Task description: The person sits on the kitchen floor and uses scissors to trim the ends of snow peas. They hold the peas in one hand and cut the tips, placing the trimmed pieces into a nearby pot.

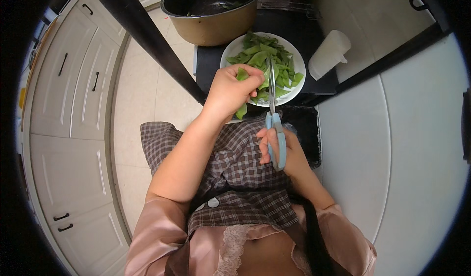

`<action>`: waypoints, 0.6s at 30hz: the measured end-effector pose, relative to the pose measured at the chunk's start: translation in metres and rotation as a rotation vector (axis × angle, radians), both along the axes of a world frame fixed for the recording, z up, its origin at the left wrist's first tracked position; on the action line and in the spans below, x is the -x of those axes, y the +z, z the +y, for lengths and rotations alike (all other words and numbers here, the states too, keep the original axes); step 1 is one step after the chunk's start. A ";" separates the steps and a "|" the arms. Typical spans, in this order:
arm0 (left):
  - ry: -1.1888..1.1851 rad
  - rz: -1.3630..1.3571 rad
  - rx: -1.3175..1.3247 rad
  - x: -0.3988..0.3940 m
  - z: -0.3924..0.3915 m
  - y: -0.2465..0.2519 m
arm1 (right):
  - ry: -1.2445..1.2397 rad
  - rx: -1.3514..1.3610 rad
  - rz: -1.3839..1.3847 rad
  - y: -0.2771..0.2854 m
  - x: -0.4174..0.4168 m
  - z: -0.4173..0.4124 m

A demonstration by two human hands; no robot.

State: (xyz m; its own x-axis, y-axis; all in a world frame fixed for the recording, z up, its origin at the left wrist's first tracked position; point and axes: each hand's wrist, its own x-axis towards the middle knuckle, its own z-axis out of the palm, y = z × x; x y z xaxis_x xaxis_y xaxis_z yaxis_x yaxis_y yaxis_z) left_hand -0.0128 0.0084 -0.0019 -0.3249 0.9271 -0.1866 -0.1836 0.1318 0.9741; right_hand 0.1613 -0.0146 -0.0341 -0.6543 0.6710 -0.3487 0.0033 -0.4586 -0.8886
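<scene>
My left hand [235, 86] grips several flat green bean pods [241, 74] at the left rim of a white plate [227, 51]. Cut pieces of green pod [283, 73] are heaped on that plate. In my right hand [289, 149] is a pair of scissors [276, 136] with light blue and grey handles. Their blades point away from me over the plate, close beside the pod end at my left fingertips. Whether the blades touch the pod, I cannot tell.
A deep gold pot [209, 29] with a dark inside stands beyond the plate on a black shelf [211, 64]. At right stands a white plastic cup-like container [329, 53]. A black-lined bin [307, 136] sits below. A black post [147, 37] slants at left, near cabinets [70, 165].
</scene>
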 end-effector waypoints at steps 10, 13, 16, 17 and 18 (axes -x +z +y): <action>0.277 0.872 -0.350 0.008 0.011 -0.010 | -0.068 0.031 0.062 -0.006 -0.002 0.004; 0.198 0.945 -0.282 0.011 0.015 -0.013 | -0.069 0.050 0.081 -0.007 -0.002 0.003; 0.215 1.026 -0.232 0.014 0.015 -0.015 | -0.055 0.066 0.073 -0.006 -0.002 0.001; 0.241 1.055 -0.221 0.014 0.015 -0.015 | -0.049 0.065 0.076 -0.005 -0.002 0.000; 0.267 1.079 -0.200 0.015 0.014 -0.014 | -0.044 0.064 0.081 -0.004 -0.002 0.000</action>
